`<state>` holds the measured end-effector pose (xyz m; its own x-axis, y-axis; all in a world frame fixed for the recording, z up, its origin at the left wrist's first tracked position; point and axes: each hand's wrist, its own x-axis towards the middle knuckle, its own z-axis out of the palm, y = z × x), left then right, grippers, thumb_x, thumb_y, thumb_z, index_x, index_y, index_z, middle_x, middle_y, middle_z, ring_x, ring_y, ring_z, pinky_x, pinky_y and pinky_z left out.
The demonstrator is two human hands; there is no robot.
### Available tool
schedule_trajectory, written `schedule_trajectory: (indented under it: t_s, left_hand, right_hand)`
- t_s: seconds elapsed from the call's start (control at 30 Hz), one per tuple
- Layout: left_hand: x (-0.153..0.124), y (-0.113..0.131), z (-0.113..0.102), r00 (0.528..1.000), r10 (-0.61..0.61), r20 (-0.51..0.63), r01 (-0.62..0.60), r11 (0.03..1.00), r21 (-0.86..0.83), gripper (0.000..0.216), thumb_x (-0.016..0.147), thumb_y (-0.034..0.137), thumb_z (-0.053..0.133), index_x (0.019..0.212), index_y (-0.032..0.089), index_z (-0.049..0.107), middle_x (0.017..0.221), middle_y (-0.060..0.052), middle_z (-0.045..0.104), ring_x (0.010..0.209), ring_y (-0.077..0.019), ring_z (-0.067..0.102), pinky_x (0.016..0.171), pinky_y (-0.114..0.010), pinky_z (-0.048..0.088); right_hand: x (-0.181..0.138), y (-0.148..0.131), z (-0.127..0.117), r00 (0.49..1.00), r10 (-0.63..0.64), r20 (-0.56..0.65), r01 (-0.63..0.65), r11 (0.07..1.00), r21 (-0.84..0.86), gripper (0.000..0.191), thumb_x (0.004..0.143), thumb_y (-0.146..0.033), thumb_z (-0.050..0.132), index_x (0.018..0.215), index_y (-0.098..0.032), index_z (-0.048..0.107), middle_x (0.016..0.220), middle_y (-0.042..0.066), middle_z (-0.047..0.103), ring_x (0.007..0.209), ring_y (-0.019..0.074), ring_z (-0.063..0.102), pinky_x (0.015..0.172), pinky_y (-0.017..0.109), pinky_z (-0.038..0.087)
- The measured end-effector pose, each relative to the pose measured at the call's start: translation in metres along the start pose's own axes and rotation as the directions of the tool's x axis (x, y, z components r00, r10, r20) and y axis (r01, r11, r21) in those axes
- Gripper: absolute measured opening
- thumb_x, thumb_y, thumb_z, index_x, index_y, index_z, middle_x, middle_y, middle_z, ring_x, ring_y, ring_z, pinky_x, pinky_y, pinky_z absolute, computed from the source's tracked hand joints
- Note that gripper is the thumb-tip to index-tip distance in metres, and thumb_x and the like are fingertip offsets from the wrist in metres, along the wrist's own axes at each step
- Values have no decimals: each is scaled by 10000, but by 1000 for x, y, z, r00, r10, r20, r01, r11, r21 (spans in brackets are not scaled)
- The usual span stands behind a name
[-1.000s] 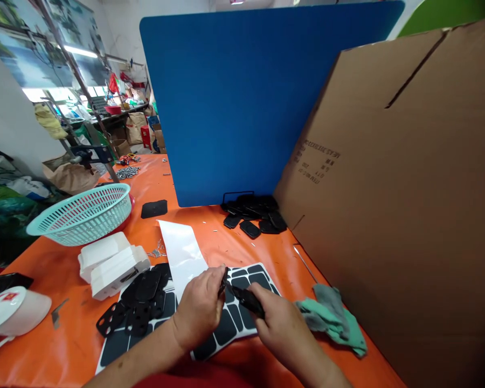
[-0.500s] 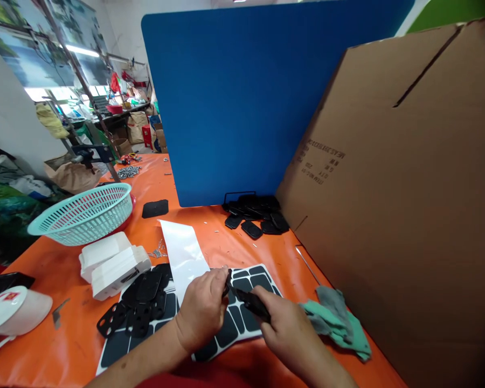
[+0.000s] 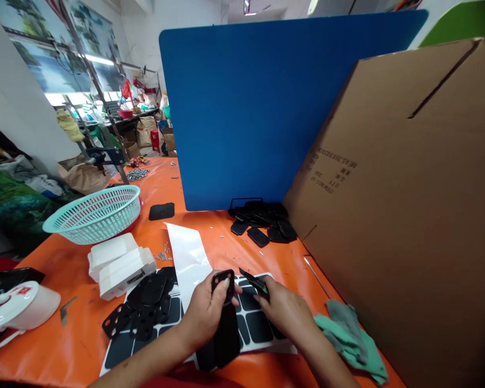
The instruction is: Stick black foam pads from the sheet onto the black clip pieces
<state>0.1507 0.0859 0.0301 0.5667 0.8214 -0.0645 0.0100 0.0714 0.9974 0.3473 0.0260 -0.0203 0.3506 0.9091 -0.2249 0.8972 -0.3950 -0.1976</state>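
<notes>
In the head view, my left hand [image 3: 202,312] is closed on a flat black piece [image 3: 227,337] with holes at its upper end; the thumb presses near the holes and the long part hangs down. A black utility knife [image 3: 254,281] is gripped in my right hand [image 3: 286,310], its blade pointing up and left, apart from the black piece. Under both hands lies a sheet of dark rounded stickers [image 3: 259,327] on white backing. Left of my left hand, several black pieces [image 3: 151,291], some with holes, are heaped on it. A loose white sheet [image 3: 188,250] rises behind my left hand.
White boxes or stacks [image 3: 125,272], a pale green basket [image 3: 92,218] and a white lidded cup [image 3: 24,307] stand left. Behind is a blue board [image 3: 258,113] with black pads [image 3: 262,221] at its foot. A cardboard box [image 3: 404,205] and a green-grey cloth [image 3: 355,342] are right.
My left hand has turned, showing the holed end and length of the black piece. The knife has moved away from it, and its blade now points further upward. The view has shifted slightly.
</notes>
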Motion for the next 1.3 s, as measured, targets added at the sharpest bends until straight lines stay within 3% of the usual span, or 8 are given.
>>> schedule_trajectory:
  t_s: [0.3, 0.47, 0.63, 0.8, 0.93, 1.1, 1.2, 1.3]
  left_hand:
    - [5, -5, 0, 962, -274, -3, 237, 838, -491, 446, 724, 421, 790, 997, 131, 589, 794, -56, 687, 636, -140, 625, 588, -229, 493]
    - [18, -12, -3, 948, -263, -178, 61, 700, -711, 485, 721, 348, 816, 1087, 141, 574, 851, -53, 695, 722, -152, 656, 712, -270, 532]
    - [17, -11, -7, 952, -209, -224, -30, 665, -746, 514, 740, 428, 803, 1139, 182, 591, 951, -60, 698, 961, -228, 660, 884, -370, 515]
    - [-1, -14, -3, 965, -91, 244, 249, 601, -760, 912, 560, 808, 703, 1158, 123, 630, 1173, -179, 643, 1176, -378, 552, 965, -480, 477]
    - [-6, -30, 12, 905, -254, 342, 425, 608, -671, 471, 771, 455, 748, 1103, 138, 644, 1182, -166, 645, 1061, -338, 634, 867, -450, 535]
    - [6, -42, 7, 880, -420, 221, 436, 533, -725, 335, 801, 166, 653, 1125, 118, 577, 1019, -155, 692, 894, -289, 694, 788, -423, 562]
    - [10, -46, 0, 850, -485, 205, 462, 501, -732, 275, 880, 240, 599, 1125, 131, 539, 908, -142, 698, 768, -261, 699, 724, -420, 568]
    - [10, -51, 5, 832, -504, 232, 485, 459, -744, 292, 932, 376, 545, 1097, 136, 538, 856, -136, 689, 725, -249, 688, 680, -393, 562]
  right_hand:
    - [25, -11, 6, 989, -88, -116, 94, 994, 49, 291, 881, -231, 590, 1163, -161, 610, 1024, 159, 655, 975, 330, 615, 785, 387, 413]
    - [18, -22, -1, 962, -227, -153, 267, 903, 337, 323, 944, -331, 515, 1238, -222, 595, 1122, 107, 638, 1069, 258, 571, 895, 371, 445]
    - [-22, -42, 3, 910, -396, 119, -76, 123, 989, 374, 809, -448, 677, 1075, -190, 631, 819, 0, 630, 658, 133, 577, 607, 254, 485]
    - [-43, -44, 6, 944, -293, 154, -199, -133, 971, 342, 760, -406, 753, 963, -156, 634, 636, -52, 549, 456, 39, 427, 458, 169, 318]
    - [-50, -32, -3, 926, -333, 178, -156, 91, 983, 395, 839, -511, 625, 1052, -178, 641, 708, 6, 617, 547, 121, 563, 553, 245, 440]
    - [-60, 60, 3, 973, 80, -215, -3, 942, 336, 373, 888, -433, 471, 1098, -208, 683, 1084, 168, 659, 1017, 349, 594, 871, 492, 464]
    - [-67, 135, 19, 951, 281, -125, -284, 959, -4, 415, 831, -446, 514, 1165, -253, 666, 1113, 172, 647, 907, 388, 632, 745, 540, 502]
    - [-76, 159, 22, 989, 97, -111, -72, 975, 209, 331, 845, -349, 483, 1095, -227, 663, 1078, 131, 667, 908, 293, 666, 764, 388, 542]
